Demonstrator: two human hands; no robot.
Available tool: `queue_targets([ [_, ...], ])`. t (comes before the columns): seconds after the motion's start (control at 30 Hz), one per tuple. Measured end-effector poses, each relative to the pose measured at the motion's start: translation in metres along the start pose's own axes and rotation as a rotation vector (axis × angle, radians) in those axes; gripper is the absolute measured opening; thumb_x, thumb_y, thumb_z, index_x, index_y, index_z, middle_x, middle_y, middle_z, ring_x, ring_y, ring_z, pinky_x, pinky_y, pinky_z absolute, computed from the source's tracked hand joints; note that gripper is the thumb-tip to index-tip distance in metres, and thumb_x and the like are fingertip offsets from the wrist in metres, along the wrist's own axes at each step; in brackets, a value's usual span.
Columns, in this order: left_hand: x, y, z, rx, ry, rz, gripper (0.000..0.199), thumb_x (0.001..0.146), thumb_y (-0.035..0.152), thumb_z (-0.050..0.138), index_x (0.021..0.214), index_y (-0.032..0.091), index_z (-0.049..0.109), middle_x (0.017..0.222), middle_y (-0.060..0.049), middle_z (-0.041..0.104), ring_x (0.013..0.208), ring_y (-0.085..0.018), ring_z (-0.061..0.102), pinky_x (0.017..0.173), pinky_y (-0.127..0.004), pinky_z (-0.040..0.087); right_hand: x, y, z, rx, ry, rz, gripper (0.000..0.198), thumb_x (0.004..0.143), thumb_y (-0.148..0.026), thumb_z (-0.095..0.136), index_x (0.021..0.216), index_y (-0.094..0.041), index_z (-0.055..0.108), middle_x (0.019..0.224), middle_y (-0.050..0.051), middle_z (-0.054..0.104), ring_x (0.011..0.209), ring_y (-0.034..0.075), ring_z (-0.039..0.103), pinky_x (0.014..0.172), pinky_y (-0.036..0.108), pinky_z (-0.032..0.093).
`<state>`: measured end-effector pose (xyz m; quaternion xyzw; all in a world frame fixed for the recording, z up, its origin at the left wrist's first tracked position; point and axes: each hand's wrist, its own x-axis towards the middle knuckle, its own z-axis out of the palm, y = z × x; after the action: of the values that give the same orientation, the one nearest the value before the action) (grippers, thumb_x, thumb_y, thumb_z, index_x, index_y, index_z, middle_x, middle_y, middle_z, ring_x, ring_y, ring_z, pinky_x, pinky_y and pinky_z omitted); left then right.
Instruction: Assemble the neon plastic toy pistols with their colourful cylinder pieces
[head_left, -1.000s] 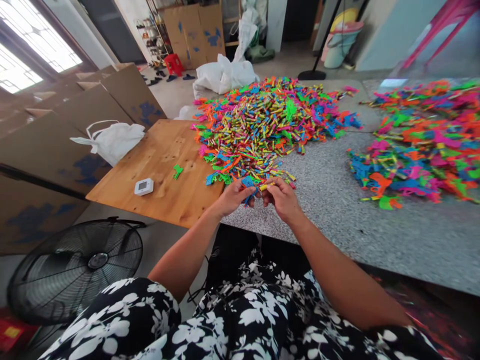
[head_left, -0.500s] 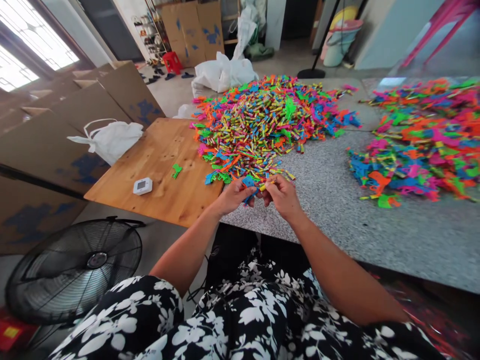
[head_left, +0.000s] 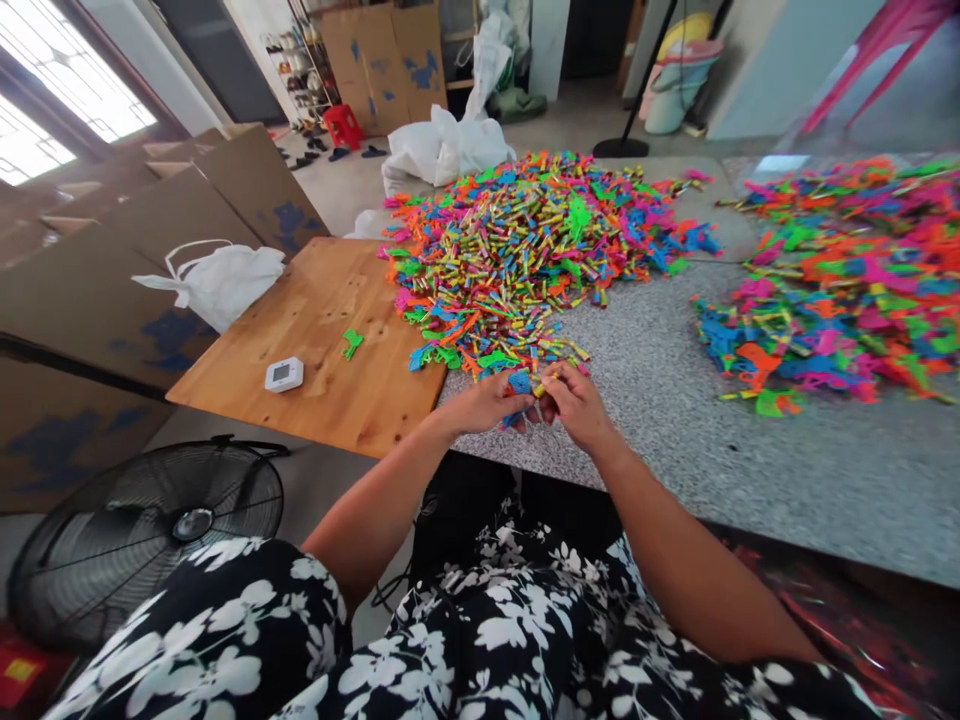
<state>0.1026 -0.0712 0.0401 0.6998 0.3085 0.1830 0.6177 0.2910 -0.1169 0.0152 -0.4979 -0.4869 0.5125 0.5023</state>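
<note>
My left hand (head_left: pixel 487 404) is closed around a blue plastic toy gun (head_left: pixel 519 382), part of which is hidden by my fingers. A small yellow tube (head_left: pixel 539 389) is pinched in my right hand (head_left: pixel 579 404), right up against the toy gun's end; whether the two are joined I cannot tell. Both hands are over the near edge of the grey speckled tabletop (head_left: pixel 660 440). Just beyond them lies a big heap of small yellow, red and blue tubes (head_left: pixel 502 235), mixed with green, orange, pink and blue toy guns (head_left: pixel 442 357).
A second pile of coloured toy guns (head_left: pixel 832 320) covers the right side. On the wooden board (head_left: pixel 330 400) are a white timer (head_left: pixel 284 375) and a green toy gun (head_left: pixel 352 344). A white bag (head_left: pixel 225 280), cardboard boxes (head_left: pixel 187 220) and a floor fan (head_left: pixel 150 540) stand left.
Both hands have shifted slightly right and towards me, with the blue toy gun and yellow tube still in them. The toy gun has turned a little.
</note>
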Motion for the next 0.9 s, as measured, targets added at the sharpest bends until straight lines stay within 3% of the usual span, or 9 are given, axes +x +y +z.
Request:
queue_targets([
  [0.07, 0.010, -0.012, -0.002, 0.114, 0.129, -0.053, 0.032, 0.095, 0.044, 0.072, 0.114, 0.019, 0.065, 0.090, -0.006, 0.076, 0.076, -0.017, 0.069, 0.069, -0.028, 0.053, 0.003, 0.007, -0.024, 0.005, 0.101, 0.058, 0.026, 0.083, -0.049, 0.068, 0.085, -0.024, 0.058, 0.058, -0.005, 0.057, 0.046, 0.013, 0.052, 0.044, 0.025, 0.043],
  [0.2, 0.028, -0.032, -0.024, 0.506, 0.611, -0.215, 0.020, 0.097, 0.031, 0.066, 0.115, 0.021, 0.068, 0.104, -0.011, 0.075, 0.097, -0.026, 0.070, 0.090, -0.038, 0.052, 0.017, 0.013, -0.093, 0.103, 0.694, 0.054, 0.022, 0.089, -0.047, 0.051, 0.085, -0.025, 0.054, 0.068, 0.000, 0.061, 0.050, 0.013, 0.052, 0.047, 0.026, 0.044],
  [0.27, 0.036, -0.035, -0.035, 0.681, 0.657, -0.289, 0.024, 0.095, 0.034, 0.070, 0.114, 0.020, 0.069, 0.119, -0.015, 0.072, 0.112, -0.031, 0.068, 0.099, -0.043, 0.049, 0.024, 0.017, -0.113, 0.061, 0.797, 0.085, 0.025, 0.095, -0.045, 0.038, 0.088, -0.025, 0.052, 0.078, 0.004, 0.066, 0.052, 0.013, 0.052, 0.050, 0.028, 0.045],
  [0.33, 0.045, -0.034, -0.040, 0.802, 0.633, -0.356, 0.033, 0.092, 0.039, 0.074, 0.118, 0.019, 0.069, 0.130, -0.019, 0.069, 0.123, -0.036, 0.065, 0.104, -0.045, 0.047, 0.028, 0.024, -0.112, -0.031, 0.728, 0.124, 0.024, 0.094, -0.045, 0.045, 0.091, -0.023, 0.056, 0.086, 0.008, 0.071, 0.056, 0.015, 0.056, 0.054, 0.030, 0.048],
  [0.43, 0.057, -0.033, -0.041, 0.909, 0.596, -0.444, 0.041, 0.091, 0.045, 0.074, 0.119, 0.015, 0.069, 0.132, -0.023, 0.068, 0.127, -0.038, 0.064, 0.106, -0.044, 0.047, 0.029, 0.035, -0.077, -0.414, 0.437, 0.033, 0.021, 0.088, -0.040, 0.066, 0.094, -0.020, 0.068, 0.101, 0.012, 0.074, 0.080, 0.022, 0.068, 0.071, 0.035, 0.055],
  [0.53, 0.065, -0.037, -0.041, 0.956, 0.525, -0.512, 0.038, 0.089, 0.049, 0.076, 0.107, 0.015, 0.072, 0.121, -0.023, 0.073, 0.121, -0.038, 0.067, 0.100, -0.042, 0.049, 0.029, 0.041, -0.040, -0.968, 0.097, -0.075, 0.020, 0.094, -0.034, 0.065, 0.102, -0.019, 0.075, 0.121, 0.016, 0.070, 0.101, 0.029, 0.070, 0.085, 0.040, 0.055],
  [0.63, 0.061, -0.041, -0.043, 0.923, 0.509, -0.450, 0.029, 0.090, 0.049, 0.074, 0.094, 0.020, 0.072, 0.105, -0.016, 0.076, 0.111, -0.035, 0.070, 0.091, -0.038, 0.050, 0.032, 0.039, -0.025, -1.178, -0.023, -0.045, 0.018, 0.095, -0.031, 0.064, 0.104, -0.019, 0.076, 0.126, 0.018, 0.067, 0.104, 0.032, 0.070, 0.085, 0.041, 0.054],
  [0.73, 0.047, -0.042, -0.046, 0.826, 0.578, -0.328, 0.025, 0.094, 0.046, 0.068, 0.087, 0.022, 0.069, 0.090, -0.010, 0.073, 0.096, -0.029, 0.071, 0.082, -0.034, 0.048, 0.038, 0.034, -0.026, -0.999, 0.054, -0.004, 0.013, 0.094, -0.032, 0.066, 0.092, -0.020, 0.072, 0.103, 0.013, 0.073, 0.095, 0.028, 0.071, 0.083, 0.039, 0.055],
  [0.9, 0.024, -0.032, -0.043, 0.567, 0.404, -0.077, 0.031, 0.097, 0.040, 0.063, 0.074, 0.019, 0.063, 0.073, 0.000, 0.060, 0.073, -0.015, 0.060, 0.069, -0.025, 0.045, 0.041, 0.017, -0.020, -0.081, 0.146, 0.051, 0.026, 0.086, -0.047, 0.070, 0.088, -0.025, 0.057, 0.068, -0.003, 0.065, 0.052, 0.015, 0.056, 0.053, 0.030, 0.052],
])
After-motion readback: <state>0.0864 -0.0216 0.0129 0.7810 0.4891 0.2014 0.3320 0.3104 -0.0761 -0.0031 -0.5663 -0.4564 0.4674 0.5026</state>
